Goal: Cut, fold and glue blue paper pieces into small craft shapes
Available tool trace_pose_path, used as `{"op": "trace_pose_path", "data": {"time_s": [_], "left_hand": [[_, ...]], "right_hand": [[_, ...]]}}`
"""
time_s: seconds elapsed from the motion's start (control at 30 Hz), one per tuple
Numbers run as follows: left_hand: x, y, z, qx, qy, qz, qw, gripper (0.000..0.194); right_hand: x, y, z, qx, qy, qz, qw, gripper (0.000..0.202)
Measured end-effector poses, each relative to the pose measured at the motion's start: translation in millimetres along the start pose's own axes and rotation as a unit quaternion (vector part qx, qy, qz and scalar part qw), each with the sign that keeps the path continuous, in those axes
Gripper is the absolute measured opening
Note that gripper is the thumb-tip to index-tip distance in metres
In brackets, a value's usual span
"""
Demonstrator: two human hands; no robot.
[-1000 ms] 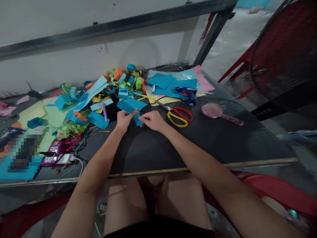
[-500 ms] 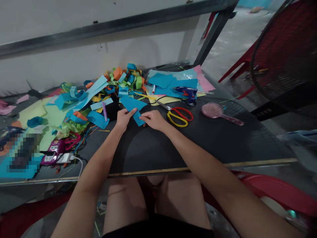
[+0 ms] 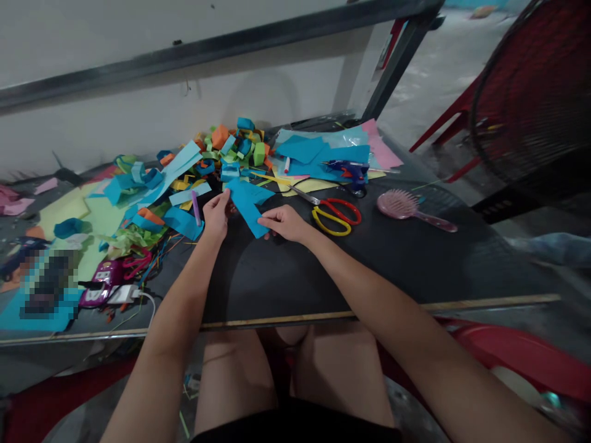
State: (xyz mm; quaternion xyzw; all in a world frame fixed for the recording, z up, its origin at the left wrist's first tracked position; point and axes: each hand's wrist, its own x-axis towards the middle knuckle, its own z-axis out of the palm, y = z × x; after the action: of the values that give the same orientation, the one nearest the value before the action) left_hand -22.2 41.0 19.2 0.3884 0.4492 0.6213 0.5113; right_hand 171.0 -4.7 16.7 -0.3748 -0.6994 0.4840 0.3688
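A strip of blue paper (image 3: 246, 208) is stretched at a slant between my two hands, above the dark table. My left hand (image 3: 217, 212) pinches its upper left end between thumb and finger. At the lower right end, my right hand (image 3: 282, 221) grips the strip's edge the same way. Another blue paper piece (image 3: 261, 195) shows behind the strip; whether it is joined to it I cannot tell. Close to my right hand lie scissors (image 3: 332, 215) with one red and one yellow handle. A purple stick-like piece (image 3: 196, 208) rests on blue paper left of my left hand.
Coloured paper rings and scraps (image 3: 231, 144) are heaped at the back. A blue glue gun (image 3: 348, 172) lies on paper sheets. Right of the scissors is a pink hairbrush (image 3: 401, 206). A purple device (image 3: 104, 283) with a white plug sits left. A fan (image 3: 530, 104) stands at right.
My left hand has slid from the strip's middle up to its upper left end, so more of the strip shows. My right hand stays at the lower end.
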Motion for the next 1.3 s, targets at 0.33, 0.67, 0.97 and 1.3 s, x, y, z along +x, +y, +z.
{"op": "trace_pose_path", "data": {"time_s": [0.33,0.67,0.97,1.3], "left_hand": [[-30.8,-7.4,17.7,0.176,-0.269,-0.033,0.946,0.048],[-46.1,-3.8,23.6,0.099,-0.310,-0.088,0.941,0.043],[-44.6,6.1,22.6,0.082,-0.366,-0.161,0.913,0.044],[-39.4,6.7,16.8,0.097,-0.419,-0.166,0.888,0.041]], "right_hand": [[11.5,5.8,-3.2,0.080,0.237,-0.025,0.968,0.049],[6.5,5.9,5.0,0.076,0.165,0.006,0.983,0.060],[2.4,6.4,8.3,0.013,0.079,0.013,0.997,0.063],[-2.1,-1.9,13.8,0.054,0.085,-0.008,0.995,0.057]]}}
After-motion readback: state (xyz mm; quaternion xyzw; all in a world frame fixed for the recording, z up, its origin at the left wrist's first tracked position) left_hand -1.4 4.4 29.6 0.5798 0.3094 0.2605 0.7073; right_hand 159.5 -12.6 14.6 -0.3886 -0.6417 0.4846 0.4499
